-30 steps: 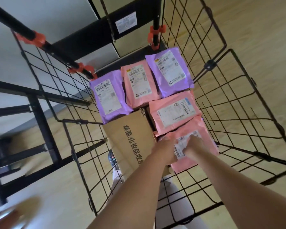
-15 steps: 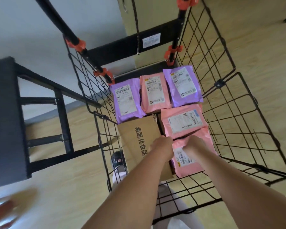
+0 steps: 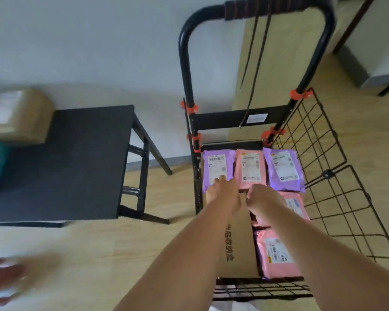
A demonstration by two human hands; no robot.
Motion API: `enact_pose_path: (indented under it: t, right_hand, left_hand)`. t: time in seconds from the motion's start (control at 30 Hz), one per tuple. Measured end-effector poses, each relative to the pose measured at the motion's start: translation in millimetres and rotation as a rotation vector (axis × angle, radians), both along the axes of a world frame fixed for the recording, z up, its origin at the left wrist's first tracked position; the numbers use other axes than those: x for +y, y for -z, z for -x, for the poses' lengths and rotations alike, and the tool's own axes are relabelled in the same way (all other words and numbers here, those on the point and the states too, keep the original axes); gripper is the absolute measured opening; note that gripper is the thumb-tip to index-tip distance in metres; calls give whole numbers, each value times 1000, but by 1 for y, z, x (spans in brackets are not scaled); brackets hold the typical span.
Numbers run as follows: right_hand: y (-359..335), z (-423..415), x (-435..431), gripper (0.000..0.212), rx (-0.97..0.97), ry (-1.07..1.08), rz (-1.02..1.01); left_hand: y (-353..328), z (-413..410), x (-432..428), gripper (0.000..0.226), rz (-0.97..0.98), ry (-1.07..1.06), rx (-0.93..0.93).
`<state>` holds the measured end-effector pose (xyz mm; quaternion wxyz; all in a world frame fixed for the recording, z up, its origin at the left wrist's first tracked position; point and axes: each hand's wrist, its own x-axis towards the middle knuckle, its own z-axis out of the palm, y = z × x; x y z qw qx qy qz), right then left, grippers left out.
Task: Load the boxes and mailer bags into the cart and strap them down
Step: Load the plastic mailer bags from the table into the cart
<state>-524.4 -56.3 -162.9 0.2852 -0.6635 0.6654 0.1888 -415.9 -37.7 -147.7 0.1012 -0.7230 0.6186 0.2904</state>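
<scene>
- Nearest me, the front mesh (image 3: 261, 290) of the cart (image 3: 222, 118) is lying low, just past the near end of the brown box (image 3: 238, 250).
- The brown box is lying lengthwise along the cart's left edge. The near pink bag (image 3: 276, 254) is lying just beside it on the right.
- A second pink bag (image 3: 294, 205) is lying beyond that one, close to the wire side (image 3: 327, 175), which is leaning outward over open floor (image 3: 357, 135).
- The left hand (image 3: 222, 189) is reaching in with its fingers laid out flat on the near edge of the left purple bag (image 3: 213, 167).
- The right hand (image 3: 263, 196) is hovering curled at the near edge of the middle pink bag (image 3: 249, 167). I cannot tell whether it is gripping anything.
- The right purple bag (image 3: 283, 169) is finishing that far row of three, which is sitting against the cart's back.
- Two black cords (image 3: 254, 63) are dangling loose from the handle (image 3: 279, 7).
- Off to the left, a black desk (image 3: 65, 164) is standing apart from the cart, leaving a strip of bare floor between them. A blurred carton (image 3: 20, 115) is sitting at its far corner.
</scene>
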Motion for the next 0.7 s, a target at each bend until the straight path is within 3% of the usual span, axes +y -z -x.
enact_pose_path:
  t: [0.2, 0.33, 0.47, 0.7]
  right_hand:
    - [-56, -60, 7, 16, 59, -142, 149]
    - [-84, -107, 16, 19, 88, -122, 131]
    - [-94, -154, 43, 23, -3, -219, 233]
    - [-98, -270, 110, 22, -6, -352, 227]
  left_hand:
    - [-32, -67, 25, 40, 121, -119, 83]
    - [-48, -114, 50, 43, 181, -191, 87]
    - [-59, -172, 85, 57, 175, -189, 27]
    - [-66, -275, 162, 45, 172, -365, 5]
